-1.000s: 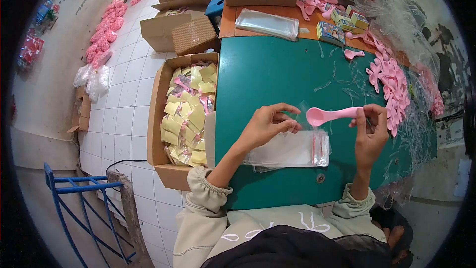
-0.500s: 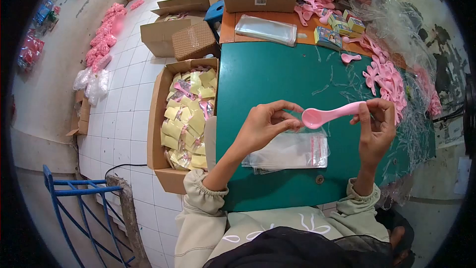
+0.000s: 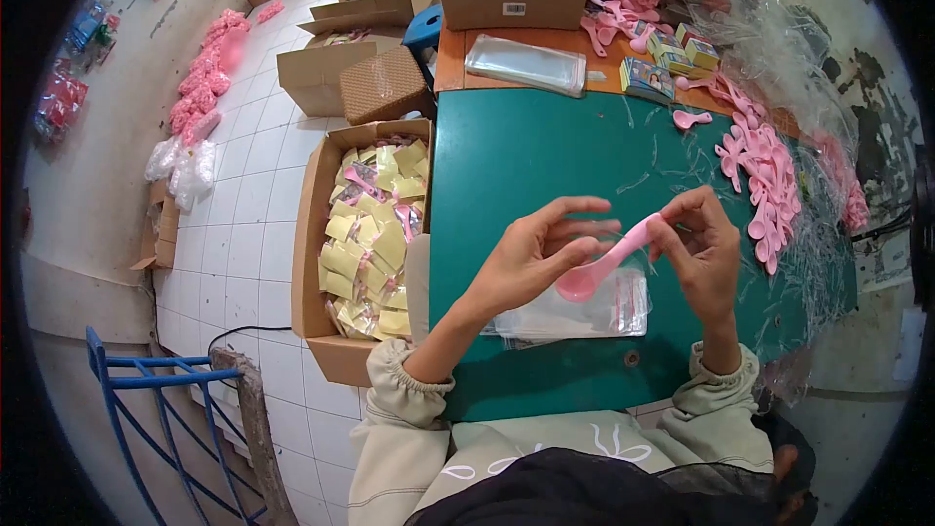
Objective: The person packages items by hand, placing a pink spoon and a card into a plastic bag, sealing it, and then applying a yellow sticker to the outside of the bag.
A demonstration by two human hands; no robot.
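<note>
A pink spoon (image 3: 616, 259) hangs tilted over the green table, bowl down and to the left. The fingers of my right hand (image 3: 697, 244) pinch the end of its handle. Beside the spoon, with fingers apart, is my left hand (image 3: 545, 251); its thumb lies close to the bowl, and whether it touches cannot be made out. Beneath the spoon lies a stack of clear plastic bags (image 3: 594, 312). A heap of pink spoons (image 3: 769, 185) lies on the right side of the table, with a single spoon (image 3: 691, 120) behind it.
Left of the green table (image 3: 526, 156), an open carton (image 3: 310, 234) holds packets with yellow cards. At the back are clear sleeves (image 3: 526, 64), small printed boxes (image 3: 647, 80) and a brown box (image 3: 513, 0). Loose plastic film (image 3: 828, 263) trails along the right edge.
The spoon has moved left and tilted bowl-down, with my right hand following it to the left. My left hand's fingers have spread beside it.
</note>
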